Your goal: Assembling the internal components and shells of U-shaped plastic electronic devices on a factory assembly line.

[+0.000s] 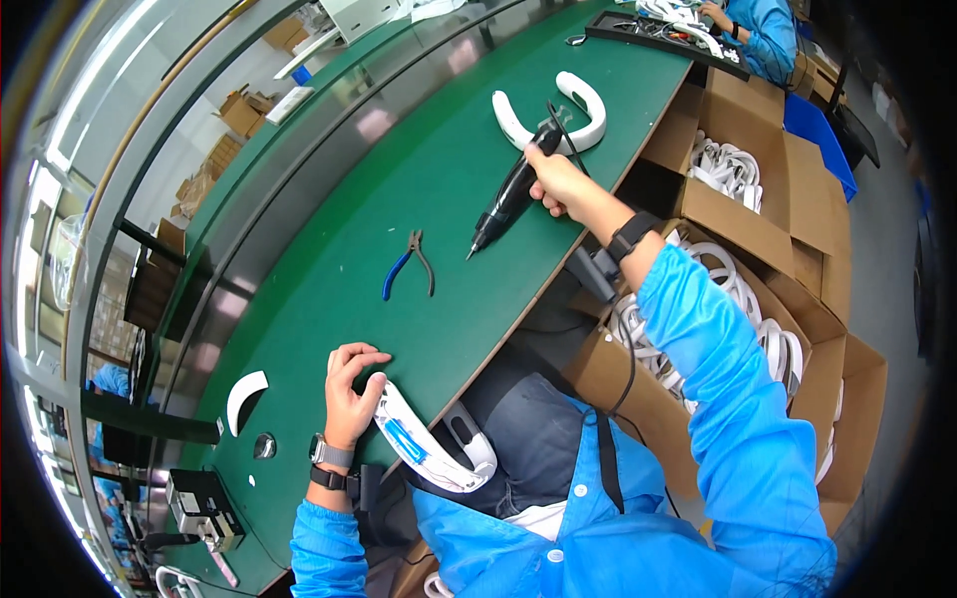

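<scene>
White plastic forms the curved neckband piece (429, 453) at the near edge of the green bench (399, 199); its open inner side, with a blue part inside, faces up; one end sits on the bench edge, the other overhangs the lap. The left hand (349, 394) rests against the upper end, fingers curled loosely around it, not clenched. The right hand (558, 179) is closed in a full grip around a black electric screwdriver (508, 199), tip pointing down-left, clear of the bench. The piece looks light, stiff and smooth, likely slippery; grip it by the outer shell at mid-curve, away from the exposed inner parts. A second white neckband (553, 115) lies far right; blue-handled pliers (409, 264) lie mid-bench; cardboard boxes (758, 209) of similar pieces stand right; another person's blue sleeve (763, 30) shows at the far end.
</scene>
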`<action>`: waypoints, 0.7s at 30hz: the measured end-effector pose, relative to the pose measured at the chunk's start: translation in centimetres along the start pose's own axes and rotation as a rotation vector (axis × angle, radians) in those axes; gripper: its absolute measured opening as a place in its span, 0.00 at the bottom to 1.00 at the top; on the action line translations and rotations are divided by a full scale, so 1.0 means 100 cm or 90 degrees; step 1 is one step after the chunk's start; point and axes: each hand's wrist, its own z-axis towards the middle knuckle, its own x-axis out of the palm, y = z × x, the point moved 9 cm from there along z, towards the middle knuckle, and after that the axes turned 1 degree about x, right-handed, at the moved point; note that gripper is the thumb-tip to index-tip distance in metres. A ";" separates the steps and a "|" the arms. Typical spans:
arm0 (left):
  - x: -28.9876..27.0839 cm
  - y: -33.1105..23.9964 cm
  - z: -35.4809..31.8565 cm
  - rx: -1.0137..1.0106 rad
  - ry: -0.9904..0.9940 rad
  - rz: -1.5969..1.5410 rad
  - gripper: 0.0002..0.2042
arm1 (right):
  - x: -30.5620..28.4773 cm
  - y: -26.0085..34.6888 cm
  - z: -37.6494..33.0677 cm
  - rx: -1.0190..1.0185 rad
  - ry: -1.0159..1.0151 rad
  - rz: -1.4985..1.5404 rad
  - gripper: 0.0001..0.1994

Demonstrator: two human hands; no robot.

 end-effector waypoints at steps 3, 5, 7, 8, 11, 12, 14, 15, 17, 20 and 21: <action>0.004 0.000 -0.003 0.004 -0.013 0.018 0.06 | 0.006 -0.012 -0.002 0.002 0.065 0.138 0.18; 0.002 -0.007 -0.003 0.012 -0.018 0.017 0.07 | 0.019 -0.005 -0.039 -0.022 0.082 0.241 0.20; 0.003 -0.005 -0.002 0.013 -0.013 0.000 0.08 | 0.032 -0.006 -0.074 -0.082 0.039 0.307 0.20; 0.002 -0.004 -0.002 0.018 -0.012 -0.007 0.08 | 0.039 -0.010 -0.099 -0.141 -0.009 0.323 0.20; 0.004 -0.003 -0.001 0.028 -0.007 -0.037 0.09 | 0.136 -0.056 -0.201 -0.280 0.266 0.172 0.17; 0.004 -0.001 -0.002 0.029 -0.007 -0.036 0.09 | 0.169 -0.077 -0.238 -0.224 0.364 -0.015 0.21; 0.003 -0.002 -0.003 0.030 -0.013 -0.032 0.09 | 0.220 -0.124 -0.280 -0.343 0.407 -0.220 0.29; 0.001 -0.002 -0.005 0.033 -0.015 -0.029 0.09 | 0.241 -0.146 -0.290 -0.271 0.486 -0.210 0.29; -0.002 0.005 -0.006 0.004 -0.026 -0.054 0.09 | 0.253 -0.161 -0.297 -0.252 0.492 -0.181 0.24; -0.010 0.038 -0.021 -0.135 -0.138 -0.286 0.10 | 0.217 -0.102 -0.312 -0.205 0.525 0.033 0.19; -0.012 0.039 -0.019 -0.128 -0.120 -0.246 0.10 | 0.187 -0.072 -0.318 -0.217 0.506 0.017 0.19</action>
